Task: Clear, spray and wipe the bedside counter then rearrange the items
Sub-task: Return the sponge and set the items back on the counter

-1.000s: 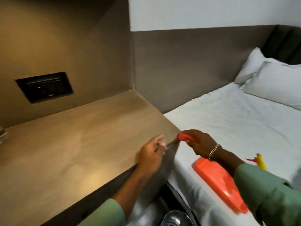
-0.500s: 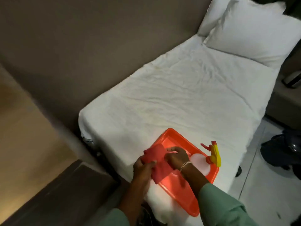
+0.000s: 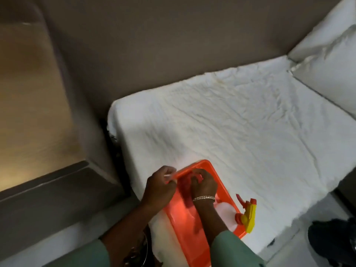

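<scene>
Setting cloth (image 3: 185, 185) into tray (image 3: 181, 224): right hand (image 3: 202, 185) is pinching it, left hand (image 3: 159, 187) gripping the rim beside. Judged next: releasing, rearranging items.

No readable text, label, brand, number or sign shows anywhere.

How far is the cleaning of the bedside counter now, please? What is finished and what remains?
Done, it seems: the bedside counter is bare where visible; whether it was wiped cannot be seen. In hand: both hands are at the orange tray on the bed; the right hand presses the red cloth into it, beside the spray bottle, and the left hand grips the rim. Left: no items are back on the counter yet.
</scene>
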